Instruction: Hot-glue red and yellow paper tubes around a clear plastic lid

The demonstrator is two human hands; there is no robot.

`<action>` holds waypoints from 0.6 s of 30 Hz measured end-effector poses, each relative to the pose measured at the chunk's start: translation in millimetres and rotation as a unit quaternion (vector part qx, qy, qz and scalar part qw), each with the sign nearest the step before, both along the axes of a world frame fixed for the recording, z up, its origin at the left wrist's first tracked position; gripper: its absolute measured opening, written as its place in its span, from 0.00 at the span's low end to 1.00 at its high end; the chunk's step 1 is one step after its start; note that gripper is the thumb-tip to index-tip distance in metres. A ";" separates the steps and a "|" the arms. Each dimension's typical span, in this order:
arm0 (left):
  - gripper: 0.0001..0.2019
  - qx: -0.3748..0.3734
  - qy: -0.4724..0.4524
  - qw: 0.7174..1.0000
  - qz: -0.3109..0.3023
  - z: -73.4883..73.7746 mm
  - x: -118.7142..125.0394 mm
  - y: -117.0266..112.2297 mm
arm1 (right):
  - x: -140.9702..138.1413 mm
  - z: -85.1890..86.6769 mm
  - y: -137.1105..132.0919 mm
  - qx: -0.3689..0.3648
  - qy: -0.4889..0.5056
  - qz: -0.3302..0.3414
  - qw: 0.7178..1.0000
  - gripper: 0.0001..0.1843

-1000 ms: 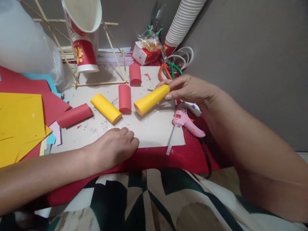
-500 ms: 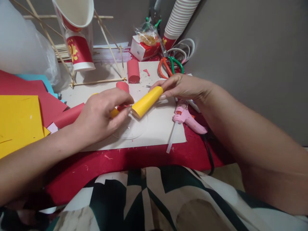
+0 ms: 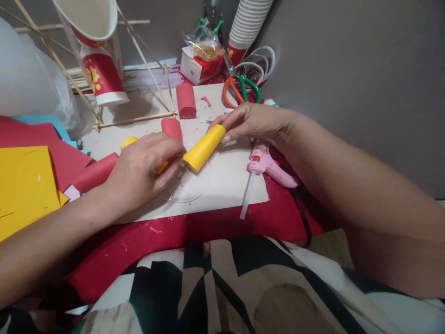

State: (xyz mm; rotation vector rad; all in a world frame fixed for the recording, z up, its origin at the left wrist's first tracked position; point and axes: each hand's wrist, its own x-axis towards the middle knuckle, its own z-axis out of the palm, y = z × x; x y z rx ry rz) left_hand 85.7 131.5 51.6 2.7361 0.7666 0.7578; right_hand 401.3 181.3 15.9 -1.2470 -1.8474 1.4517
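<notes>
My right hand (image 3: 239, 123) grips a rolled yellow paper tube (image 3: 205, 148) by its far end, thumb and fingers around it. Pinched together, the fingers of my left hand (image 3: 151, 164) meet the tube's near end. A bit of red shows between those fingers, too covered to make out. Behind the left hand another yellow roll (image 3: 128, 141) peeks out, mostly hidden. One red paper tube (image 3: 171, 129) lies just beyond the left hand, and a second red tube (image 3: 187, 102) sits farther back. Under my hands is a clear round plastic disc (image 3: 189, 192).
A pink glue gun (image 3: 267, 167) with a glue stick lies right. Scissors (image 3: 241, 90), a box (image 3: 200, 65) and stacked paper cups (image 3: 248, 23) stand behind. A stick frame with a red cup (image 3: 104, 76) rises back left. Coloured paper (image 3: 26, 185) lies left.
The view has shifted slightly, so the back objects appear farther left. Both hands keep nearly the same pose on the yellow tube.
</notes>
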 end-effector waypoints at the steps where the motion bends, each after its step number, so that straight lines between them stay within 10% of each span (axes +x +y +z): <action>1: 0.09 0.000 -0.001 1.000 0.000 -0.4 -0.2 0.4 | 0.8 -0.8 0.4 0.003 -0.002 0.003 1.000 0.16; 18: 0.09 -0.003 0.056 0.998 0.013 -9.5 -0.9 0.4 | 2.5 -3.7 3.8 -0.016 -0.002 -0.042 0.999 0.16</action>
